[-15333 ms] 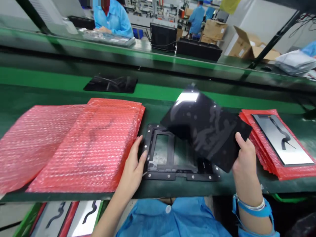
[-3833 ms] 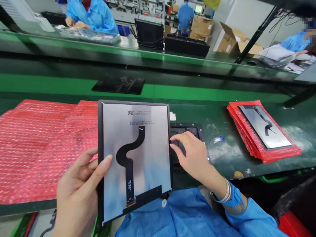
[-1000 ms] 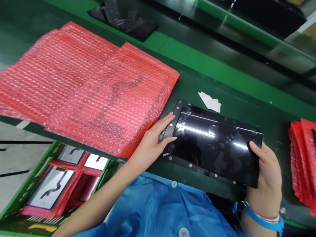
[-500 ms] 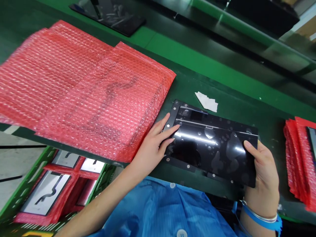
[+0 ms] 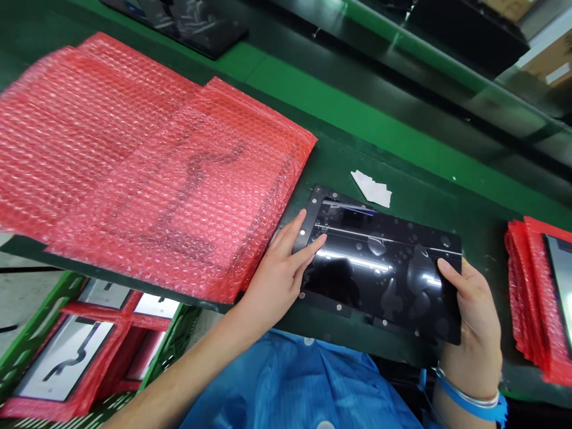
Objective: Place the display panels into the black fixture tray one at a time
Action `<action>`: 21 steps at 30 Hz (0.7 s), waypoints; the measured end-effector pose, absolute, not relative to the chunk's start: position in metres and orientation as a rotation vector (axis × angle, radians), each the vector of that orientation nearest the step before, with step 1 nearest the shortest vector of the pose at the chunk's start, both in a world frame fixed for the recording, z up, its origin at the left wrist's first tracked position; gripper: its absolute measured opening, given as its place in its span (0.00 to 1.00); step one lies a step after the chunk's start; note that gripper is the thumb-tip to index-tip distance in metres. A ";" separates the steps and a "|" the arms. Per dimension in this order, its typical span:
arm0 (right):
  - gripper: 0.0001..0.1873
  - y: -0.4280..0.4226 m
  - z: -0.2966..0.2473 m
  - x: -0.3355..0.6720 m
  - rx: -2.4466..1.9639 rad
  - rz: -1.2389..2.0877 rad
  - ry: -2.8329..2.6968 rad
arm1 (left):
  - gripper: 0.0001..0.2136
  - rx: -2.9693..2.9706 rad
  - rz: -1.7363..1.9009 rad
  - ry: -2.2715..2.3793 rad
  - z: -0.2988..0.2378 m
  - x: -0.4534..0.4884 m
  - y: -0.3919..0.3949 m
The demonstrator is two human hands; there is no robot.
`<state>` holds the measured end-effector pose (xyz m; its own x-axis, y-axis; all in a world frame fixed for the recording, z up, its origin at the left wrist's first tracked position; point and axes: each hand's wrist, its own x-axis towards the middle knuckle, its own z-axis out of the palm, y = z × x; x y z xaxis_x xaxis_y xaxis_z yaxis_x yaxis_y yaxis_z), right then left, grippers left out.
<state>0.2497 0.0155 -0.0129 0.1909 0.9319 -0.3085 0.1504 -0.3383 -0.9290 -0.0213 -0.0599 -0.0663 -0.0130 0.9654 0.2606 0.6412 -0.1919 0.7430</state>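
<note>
Green bench (image 5: 402,143): black panel (image 5: 384,274) flat, long axis left-right.

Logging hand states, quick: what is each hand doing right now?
Left hand: open, fingertips resting on the black screen's left end.
Right hand: closed on the screen's right end.

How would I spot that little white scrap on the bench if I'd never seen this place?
Start at the green bench and find the glossy black panel held between the left hand and right hand. Just beyond its far edge lies the white scrap, bare on the green. It is the only small, pale, crumpled thing among red bubble wrap and dark panels.
</note>
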 end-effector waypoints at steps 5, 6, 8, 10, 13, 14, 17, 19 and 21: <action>0.23 0.019 -0.010 0.260 -1.750 1.200 -1.216 | 0.18 1.883 1.028 1.692 -0.064 -0.020 -0.060; 0.23 0.022 -0.008 0.265 -1.806 1.181 -1.341 | 0.17 1.879 1.023 1.696 -0.064 -0.020 -0.059; 0.25 0.030 -0.001 0.275 -2.007 1.079 -1.682 | 0.17 1.878 1.015 1.706 -0.064 -0.019 -0.059; 0.31 0.040 0.006 0.283 -2.204 0.898 -2.030 | 0.17 1.891 1.001 1.726 -0.064 -0.020 -0.059; 0.34 0.051 0.013 0.288 -2.182 0.667 -2.274 | 0.17 1.956 0.960 1.769 -0.064 -0.022 -0.060; 0.33 0.055 0.013 0.289 -2.115 0.636 -2.267 | 0.17 2.000 0.940 1.791 -0.063 -0.022 -0.060; 0.26 0.067 0.006 0.295 -1.987 0.624 -2.107 | 0.16 2.156 0.881 1.919 -0.060 -0.016 -0.056; 0.21 0.079 -0.003 0.300 -2.001 0.653 -1.980 | 0.17 2.287 0.867 1.881 -0.056 0.001 -0.049; 0.17 0.092 -0.011 0.306 -2.034 0.734 -1.905 | 0.19 2.443 0.812 1.636 -0.052 0.029 -0.042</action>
